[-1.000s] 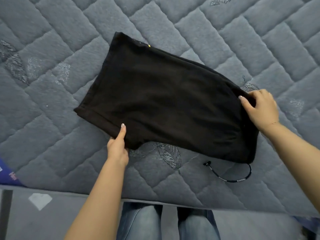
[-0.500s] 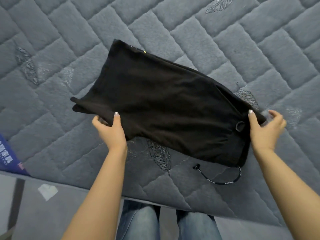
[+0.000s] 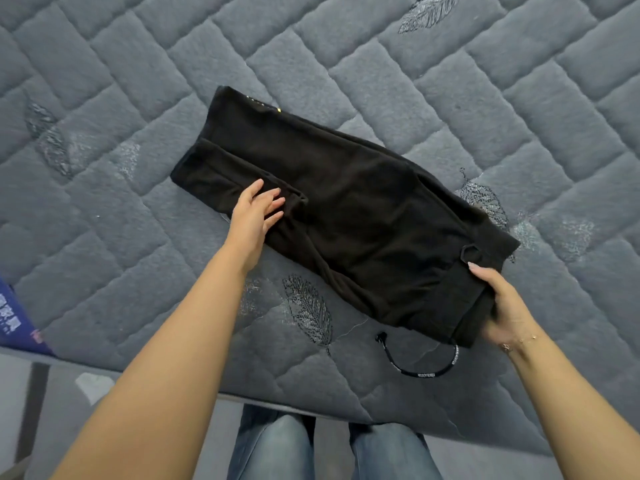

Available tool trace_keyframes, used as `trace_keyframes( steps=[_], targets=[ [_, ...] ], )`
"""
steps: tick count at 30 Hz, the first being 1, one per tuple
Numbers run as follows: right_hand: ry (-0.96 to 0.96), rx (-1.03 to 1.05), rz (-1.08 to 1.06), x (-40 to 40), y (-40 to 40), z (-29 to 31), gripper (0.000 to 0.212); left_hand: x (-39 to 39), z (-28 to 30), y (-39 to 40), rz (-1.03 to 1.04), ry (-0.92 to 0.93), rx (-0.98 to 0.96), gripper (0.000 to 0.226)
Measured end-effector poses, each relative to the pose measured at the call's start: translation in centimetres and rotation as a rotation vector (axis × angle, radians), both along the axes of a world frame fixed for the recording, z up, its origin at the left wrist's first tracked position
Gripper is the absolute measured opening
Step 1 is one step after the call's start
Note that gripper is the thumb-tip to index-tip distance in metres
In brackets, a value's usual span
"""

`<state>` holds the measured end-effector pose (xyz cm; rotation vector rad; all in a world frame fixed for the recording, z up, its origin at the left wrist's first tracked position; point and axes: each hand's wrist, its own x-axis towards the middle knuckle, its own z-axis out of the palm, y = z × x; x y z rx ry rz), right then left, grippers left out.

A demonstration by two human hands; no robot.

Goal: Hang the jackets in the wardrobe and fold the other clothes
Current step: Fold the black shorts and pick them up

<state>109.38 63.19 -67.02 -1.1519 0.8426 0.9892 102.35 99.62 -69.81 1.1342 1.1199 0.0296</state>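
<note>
Where the quilted grey mattress (image 3: 450,109) fills nearly the whole view, it serves as the folding surface, its near edge running just above the person's jeans (image 3: 277,448). A blue package (image 3: 14,323) pokes in at the far left edge, well apart from the work.

Black garment (image 3: 363,216), likely drawstring shorts or joggers, lies diagonally across the middle of the mattress, already doubled into a long band. One end points up-left; the waistband end sits lower right. A narrow flap along the near left edge is turned over onto the main panel, apparently to square off that side.

Left hand (image 3: 254,216) lies flat on that flap, fingers spread and open, pressing rather than pinching. Judged purpose: keep the turned edge down and smooth it.

Right hand (image 3: 502,306) is closed on the waistband corner, thumb on top and fingers tucked beneath the cloth. This hold anchors the far end and keeps the fabric taut against the left hand's smoothing; it would also suit lifting that end over for the next fold.

Drawstring (image 3: 419,370) trails loose from the waistband onto the mattress, curling toward the near edge. It probably wants tucking in before the bundle is finished.

Small yellow mark (image 3: 278,109) shows near the upper hem; too small to read.
</note>
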Motion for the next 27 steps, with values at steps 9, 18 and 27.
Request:
trace_keyframes(
  steps=[9,18,27],
  targets=[
    [-0.195,0.422,0.218,2.1,17.1,9.5,0.028,-6.6,3.5,6.3,0.086,-0.020,-0.030,0.027],
    [-0.241,-0.065,0.594,2.2,41.5,5.7,0.049,-9.0,3.0,9.8,0.330,-0.115,-0.282,0.060],
    [-0.623,-0.542,0.127,-2.2,29.7,1.2,0.024,-5.4,-0.1,10.5,0.327,-0.011,-0.255,0.042]
  ],
)
